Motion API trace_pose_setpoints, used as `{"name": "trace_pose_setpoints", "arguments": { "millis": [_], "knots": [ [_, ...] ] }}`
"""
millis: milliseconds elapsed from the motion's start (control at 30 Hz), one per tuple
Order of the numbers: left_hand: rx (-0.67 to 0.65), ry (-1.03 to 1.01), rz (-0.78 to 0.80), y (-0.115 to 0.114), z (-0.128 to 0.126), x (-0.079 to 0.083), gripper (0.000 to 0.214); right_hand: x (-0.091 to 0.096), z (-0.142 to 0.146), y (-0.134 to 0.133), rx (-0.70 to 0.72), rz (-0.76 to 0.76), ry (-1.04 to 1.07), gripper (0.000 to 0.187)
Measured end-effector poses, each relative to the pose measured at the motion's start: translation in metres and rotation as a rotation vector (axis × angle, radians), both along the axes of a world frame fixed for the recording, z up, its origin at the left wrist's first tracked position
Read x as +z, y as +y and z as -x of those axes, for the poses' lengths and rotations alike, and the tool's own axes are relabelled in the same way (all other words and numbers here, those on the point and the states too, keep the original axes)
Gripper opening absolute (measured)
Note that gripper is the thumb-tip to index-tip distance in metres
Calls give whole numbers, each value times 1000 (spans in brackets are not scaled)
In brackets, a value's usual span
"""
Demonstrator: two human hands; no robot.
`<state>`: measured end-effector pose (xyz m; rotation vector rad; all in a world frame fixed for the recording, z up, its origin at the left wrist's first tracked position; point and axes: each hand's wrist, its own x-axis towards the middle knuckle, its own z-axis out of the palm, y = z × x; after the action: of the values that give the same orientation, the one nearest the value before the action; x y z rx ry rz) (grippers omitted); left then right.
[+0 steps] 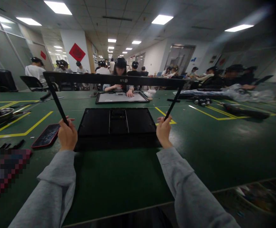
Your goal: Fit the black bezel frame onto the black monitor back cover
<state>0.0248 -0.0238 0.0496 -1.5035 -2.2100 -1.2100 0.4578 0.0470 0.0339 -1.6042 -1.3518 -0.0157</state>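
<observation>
Head view: a black frame (114,79) raised over a green table (118,180)

The frame is held up on edge in front of the wearer, its bar with the round logo uppermost and its two side bars sloping down to the fists. The left hand (67,134) has its fingers curled firmly round the lower part of one side bar; the right hand (163,131) grips the other side bar in like fashion. The two hands are set well apart, as wide as the frame itself.

Beyond the hands, a black panel (95,122) lies on the table, with a recessed bracket (118,117) at its middle. A dark band between the wrists may be the frame's lower bar or the panel's near edge; the dim light does not settle which.

As judged from how the parts lie, the frame and panel are separate pieces: lifting the frame's upper bar clear of the table is done, while setting the frame down is not. Neither hand has let go.

Left of the panel lies a phone (46,136), near a yellow tape line (39,123). Opposite, a co-worker's hand (129,92) rests on a pale screen (109,98). Farther right lies a dark power tool (244,111).
</observation>
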Motion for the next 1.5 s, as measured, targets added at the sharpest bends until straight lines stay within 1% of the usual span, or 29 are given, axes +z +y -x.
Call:
{"name": "trace_pose_setpoints", "arguments": {
  "millis": [67, 100, 333, 400, 500, 633, 767, 933, 1100, 1267, 1367, 1500],
  "knots": [
    [16, -3, -108, 1, -1, -4, 41, -1, 1, 0, 9, -20, 35, 50],
    [19, -1, -135, 2, -1, -6, 40, -2, 1, 0, 10, -30, 48, 50],
    [24, -2, -136, 13, 6, -19, 40, -12, -2, 13, 52, -176, 111, 45],
    [11, 3, -111, 15, 8, -22, 41, -17, -4, 17, 66, -191, 109, 42],
    [-8, 0, -60, 19, 10, -26, 42, -23, -7, 22, 63, -176, 90, 39],
    [-17, -26, 3, 24, 14, -31, 41, -30, -9, 26, 76, -82, 50, 37],
    [-54, -13, 24, 29, 20, -39, 38, -36, -11, 29, 101, -7, 20, 33],
    [-73, -12, 18, 34, 24, -50, 35, -37, -11, 30, 99, 3, 21, 31],
    [-51, -43, 47, 31, 20, -50, 35, -37, -11, 30, 107, 6, 23, 31],
    [9, -51, 68, 28, 13, -47, 36, -40, -13, 33, 118, -5, 17, 32],
    [11, -31, 99, 25, 10, -44, 38, -42, -16, 36, 130, -8, 11, 32],
    [46, 10, 145, 21, 9, -38, 39, -42, -19, 39, 126, 25, 13, 32]
  ]
}}
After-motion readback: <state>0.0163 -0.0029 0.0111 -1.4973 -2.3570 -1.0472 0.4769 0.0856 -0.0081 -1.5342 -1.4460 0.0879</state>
